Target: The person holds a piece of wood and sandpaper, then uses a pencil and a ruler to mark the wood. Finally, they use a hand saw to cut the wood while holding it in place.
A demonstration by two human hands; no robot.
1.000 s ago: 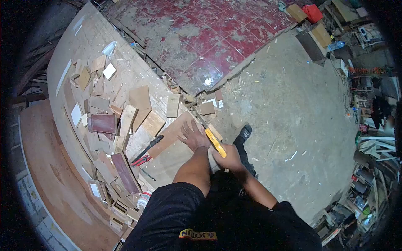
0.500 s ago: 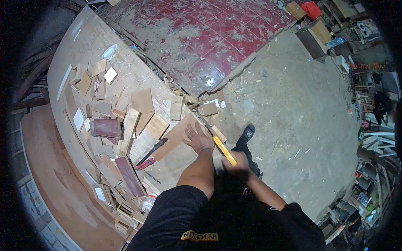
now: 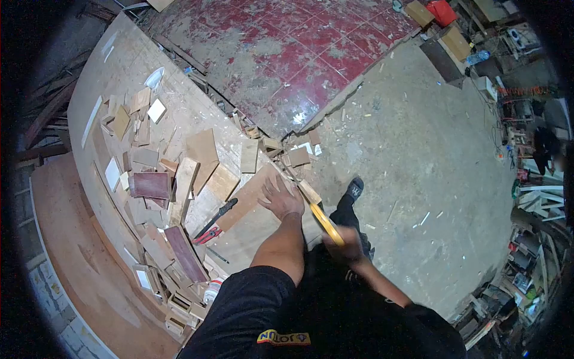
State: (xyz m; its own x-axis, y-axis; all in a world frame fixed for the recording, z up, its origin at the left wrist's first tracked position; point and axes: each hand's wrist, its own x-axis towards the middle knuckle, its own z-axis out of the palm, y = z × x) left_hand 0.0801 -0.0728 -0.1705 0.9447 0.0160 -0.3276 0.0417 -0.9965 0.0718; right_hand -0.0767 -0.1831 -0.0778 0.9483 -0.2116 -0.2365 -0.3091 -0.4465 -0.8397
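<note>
My left hand (image 3: 281, 198) lies flat with fingers spread, pressing on a brown wooden board (image 3: 246, 203) at the workbench edge. In my right hand (image 3: 348, 246), blurred by motion, is a handsaw (image 3: 326, 222) with a long yellow handle. Its thin dark blade runs up along the board's end beside my left hand; the cutting edge cannot be made out. Left of the board lies a black-handled tool (image 3: 224, 209), next to a red-and-black hand tool (image 3: 207, 235). A thin dark rod (image 3: 216, 254) rests nearer to me.
Wood offcuts (image 3: 149, 157) are heaped over the left of the workbench (image 3: 128, 57). A purple-brown strip (image 3: 185, 254) lies among them. Beyond the bench is a dusty red tiled floor (image 3: 323, 45); to the right, concrete (image 3: 418, 155) with scraps, and clutter (image 3: 526, 239) along the far side.
My right hand and the yellow-handled saw have shifted down and slightly right, toward my body. My left hand stays on the board, almost unmoved.
</note>
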